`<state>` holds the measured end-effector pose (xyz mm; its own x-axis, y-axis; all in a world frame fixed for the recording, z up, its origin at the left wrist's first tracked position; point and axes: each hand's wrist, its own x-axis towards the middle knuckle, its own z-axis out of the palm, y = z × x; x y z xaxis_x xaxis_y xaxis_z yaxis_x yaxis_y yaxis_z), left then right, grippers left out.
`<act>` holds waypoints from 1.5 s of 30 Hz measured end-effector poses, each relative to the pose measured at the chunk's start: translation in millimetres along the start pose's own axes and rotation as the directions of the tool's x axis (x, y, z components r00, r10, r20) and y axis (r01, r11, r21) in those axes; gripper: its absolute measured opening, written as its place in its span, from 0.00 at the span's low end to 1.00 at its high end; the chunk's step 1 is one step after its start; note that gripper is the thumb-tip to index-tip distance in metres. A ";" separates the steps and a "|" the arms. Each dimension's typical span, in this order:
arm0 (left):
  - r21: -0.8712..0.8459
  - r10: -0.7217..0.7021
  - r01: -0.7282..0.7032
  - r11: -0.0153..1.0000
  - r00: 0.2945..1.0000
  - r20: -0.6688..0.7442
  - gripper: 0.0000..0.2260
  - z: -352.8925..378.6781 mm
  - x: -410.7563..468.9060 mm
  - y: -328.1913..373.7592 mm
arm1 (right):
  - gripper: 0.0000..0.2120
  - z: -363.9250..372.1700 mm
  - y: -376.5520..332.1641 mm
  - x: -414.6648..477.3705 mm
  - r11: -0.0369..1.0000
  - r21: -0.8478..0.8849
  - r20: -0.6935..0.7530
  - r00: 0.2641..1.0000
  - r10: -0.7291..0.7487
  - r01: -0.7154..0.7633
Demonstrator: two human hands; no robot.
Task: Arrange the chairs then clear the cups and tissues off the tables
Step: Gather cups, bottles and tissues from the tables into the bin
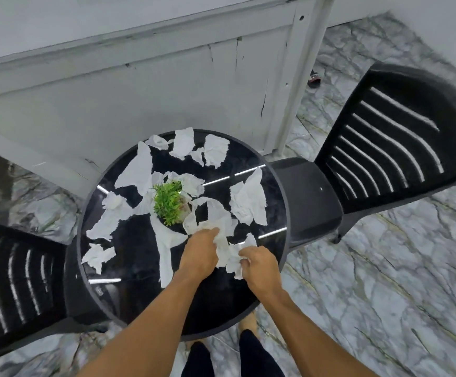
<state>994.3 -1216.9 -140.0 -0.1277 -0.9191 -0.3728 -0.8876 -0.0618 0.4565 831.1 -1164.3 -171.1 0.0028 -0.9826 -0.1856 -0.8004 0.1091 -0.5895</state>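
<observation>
Head view, left hand (198, 255) and right hand (259, 268) both gripping a crumpled tissue (225, 251) over the near tabletop (221, 308), its long axis running from plant (169, 204) toward the person, other tissues (248, 202) scattered around, chairs (384, 159) either side.

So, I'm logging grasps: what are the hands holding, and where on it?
A crumpled bunch of tissue: the left hand grips its far part, the right hand its near end.

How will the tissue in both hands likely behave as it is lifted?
Probably floppy: the tissue sags and creases between the left hand and right hand. Likely very light and tear-prone, since pieces on the table look thin and ragged.
</observation>
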 end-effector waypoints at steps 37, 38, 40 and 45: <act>-0.065 -0.101 0.097 0.993 0.993 -0.057 0.37 -48.7 -32.3 -49.0 | 0.12 15.4 -65.2 40.7 0.982 -0.103 0.246 0.961 -0.129 0.158; -0.061 -0.084 0.083 0.995 0.996 -0.008 0.39 -48.2 -26.1 -46.7 | 0.11 14.9 -64.6 40.6 0.985 -0.097 0.251 0.961 -0.115 0.143; -0.007 -0.059 0.060 0.998 0.995 0.082 0.40 -43.7 -15.3 -43.8 | 0.09 14.7 -61.0 40.0 0.991 -0.068 0.238 0.967 -0.094 0.113; 0.120 -0.054 0.039 0.992 0.991 0.125 0.28 -29.1 -2.2 -49.8 | 0.10 10.4 -54.0 38.8 0.991 -0.062 0.218 0.971 -0.100 0.116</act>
<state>1051.6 -1223.1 -138.4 -0.1340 -0.8586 -0.4949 -0.9385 -0.0504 0.3415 880.6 -1206.7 -154.6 0.2134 -0.9321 -0.2925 -0.8305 -0.0154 -0.5568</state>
